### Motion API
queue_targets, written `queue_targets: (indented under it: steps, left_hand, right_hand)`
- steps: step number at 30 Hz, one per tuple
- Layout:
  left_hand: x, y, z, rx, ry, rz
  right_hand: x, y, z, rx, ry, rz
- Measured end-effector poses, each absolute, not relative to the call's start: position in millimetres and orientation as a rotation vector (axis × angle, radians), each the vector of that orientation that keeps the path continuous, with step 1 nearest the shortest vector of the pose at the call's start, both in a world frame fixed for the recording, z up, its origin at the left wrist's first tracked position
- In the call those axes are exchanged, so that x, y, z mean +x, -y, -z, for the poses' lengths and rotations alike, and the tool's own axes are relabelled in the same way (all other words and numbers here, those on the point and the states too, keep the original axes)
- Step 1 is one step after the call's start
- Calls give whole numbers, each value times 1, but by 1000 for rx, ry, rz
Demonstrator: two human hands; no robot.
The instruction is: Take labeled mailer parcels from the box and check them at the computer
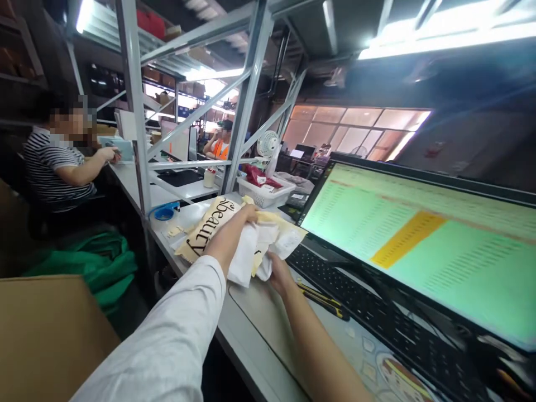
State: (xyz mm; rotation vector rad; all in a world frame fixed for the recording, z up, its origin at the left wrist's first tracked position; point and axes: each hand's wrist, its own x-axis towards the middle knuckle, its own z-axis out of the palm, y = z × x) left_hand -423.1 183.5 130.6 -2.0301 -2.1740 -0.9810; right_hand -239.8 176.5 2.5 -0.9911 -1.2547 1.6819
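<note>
My left hand (pixel 234 231) lies over a bunch of soft packages with its fingers curled round them; the fingertips are partly hidden. Beside it is a cream mailer bag (pixel 215 215) with black lettering that reads "beauty". A white packet (pixel 242 259) hangs below the left hand, and more cream and white wrapping (pixel 287 234) spreads to the right. From below, my right hand (pixel 280 273) grips the lower right of the bunch, its fingers mostly covered by a white packet. The bunch is held above the desk mat (pixel 259 312).
To the right stand a monitor (pixel 419 240) and a black keyboard (pixel 377 301). A yellow-black cutter (pixel 324 301) lies before the keyboard. Behind are a blue tape roll (pixel 164 212), a white basket (pixel 266 195) and metal posts (pixel 136 111). A cardboard box (pixel 50 335) and a seated person (pixel 62 162) are left.
</note>
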Motion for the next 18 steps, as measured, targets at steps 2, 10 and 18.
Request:
queue_targets:
  steps: [2, 10, 18]
  left_hand:
    - [-431, -204, -107, -2015, 2200, 981]
    - [-519, -77, -61, -1713, 2291, 941]
    - [-613, 63, 31, -1099, 2716, 815]
  right_hand:
    - [-251, -188, 10, -1052, 1204, -1678]
    - [-296, -163, 26, -1339, 1279, -1693]
    - [-276, -116, 11, -1489, 1787, -1637]
